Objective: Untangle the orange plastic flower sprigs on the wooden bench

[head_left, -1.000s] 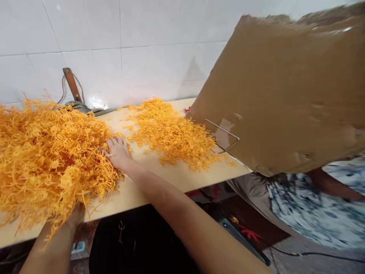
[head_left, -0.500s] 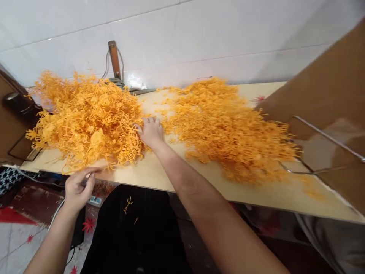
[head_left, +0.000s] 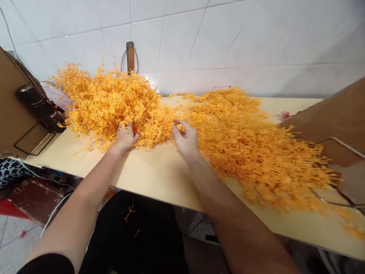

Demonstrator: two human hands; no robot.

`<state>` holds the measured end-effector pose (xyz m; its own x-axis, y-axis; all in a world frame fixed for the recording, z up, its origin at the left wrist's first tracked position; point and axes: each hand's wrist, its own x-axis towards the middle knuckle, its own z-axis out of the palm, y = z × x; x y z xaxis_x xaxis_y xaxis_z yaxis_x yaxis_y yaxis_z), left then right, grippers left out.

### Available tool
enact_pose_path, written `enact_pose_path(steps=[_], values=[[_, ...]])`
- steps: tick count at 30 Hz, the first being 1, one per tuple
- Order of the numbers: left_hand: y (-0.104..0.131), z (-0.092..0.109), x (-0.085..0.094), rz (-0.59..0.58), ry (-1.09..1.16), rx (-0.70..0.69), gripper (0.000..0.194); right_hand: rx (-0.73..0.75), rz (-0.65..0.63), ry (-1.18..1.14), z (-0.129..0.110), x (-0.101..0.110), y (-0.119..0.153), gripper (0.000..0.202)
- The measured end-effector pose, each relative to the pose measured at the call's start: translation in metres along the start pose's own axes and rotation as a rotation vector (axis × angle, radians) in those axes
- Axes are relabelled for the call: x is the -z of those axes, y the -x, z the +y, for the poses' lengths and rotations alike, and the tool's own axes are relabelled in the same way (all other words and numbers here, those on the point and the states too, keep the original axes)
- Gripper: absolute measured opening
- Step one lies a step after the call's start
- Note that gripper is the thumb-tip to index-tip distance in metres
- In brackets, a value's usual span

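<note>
Two heaps of tangled orange branching pieces lie on a pale board. My left hand (head_left: 125, 137) reaches into the front of the left heap (head_left: 108, 102), its fingers partly buried among the strands. At the right end of that heap is my right hand (head_left: 186, 140), thumb and forefinger bent towards each other at some orange strands. Whether it grips any is too small to tell. The larger right heap (head_left: 251, 148) spreads beyond my right hand and looks blurred in places.
A cardboard box (head_left: 17, 102) stands at the left with a black bottle-shaped object (head_left: 40, 106) beside it. More cardboard (head_left: 342, 114) rises at the right. Behind the left heap a brown handle (head_left: 130, 57) leans near the tiled wall (head_left: 176, 42).
My left hand has moved from the board's front edge up into the left heap. My right hand has drawn its fingers together at that heap's right end. The view has shifted.
</note>
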<state>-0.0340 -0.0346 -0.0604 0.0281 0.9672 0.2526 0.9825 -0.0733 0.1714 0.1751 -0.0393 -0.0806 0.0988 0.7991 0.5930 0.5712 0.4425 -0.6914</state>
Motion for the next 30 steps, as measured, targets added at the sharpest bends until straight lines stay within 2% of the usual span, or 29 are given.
enact_pose_path(steps=[4,7,10,13,15,17,21,23,24,27,30], values=[[-0.013,0.009,-0.009,0.005,-0.023,0.032,0.061,-0.087,0.039,-0.116,0.010,-0.001,0.002,0.039],[-0.013,0.010,-0.011,0.034,0.000,0.025,0.060,-0.040,0.086,-0.038,0.011,-0.004,0.005,0.041],[-0.010,0.008,-0.006,0.037,0.089,0.029,0.062,-0.014,0.080,0.085,0.006,-0.004,0.008,0.046],[0.004,0.006,0.007,0.002,0.216,-0.013,0.064,-0.083,0.012,0.162,-0.003,0.002,0.012,0.050],[0.026,0.003,0.017,0.016,0.275,-0.119,0.062,-0.102,-0.011,0.240,-0.008,0.007,0.015,0.051],[0.061,-0.001,0.027,0.013,0.288,-0.215,0.054,-0.104,-0.023,0.319,-0.012,0.013,0.016,0.052],[0.161,-0.008,0.037,0.049,0.351,-0.242,0.033,-0.083,-0.054,0.400,-0.017,0.022,0.017,0.061],[0.208,-0.011,0.032,0.102,0.418,-0.335,0.025,-0.070,-0.049,0.466,-0.020,0.024,0.018,0.066],[0.226,-0.013,0.027,0.079,0.410,-0.400,0.023,-0.070,-0.042,0.499,-0.021,0.024,0.018,0.069],[0.256,-0.019,0.004,-0.091,0.431,-0.466,0.028,-0.071,-0.026,0.509,-0.019,0.022,0.020,0.075],[0.266,-0.026,-0.024,-0.412,0.323,-0.396,0.035,0.000,0.041,0.355,-0.008,0.018,0.020,0.072]])
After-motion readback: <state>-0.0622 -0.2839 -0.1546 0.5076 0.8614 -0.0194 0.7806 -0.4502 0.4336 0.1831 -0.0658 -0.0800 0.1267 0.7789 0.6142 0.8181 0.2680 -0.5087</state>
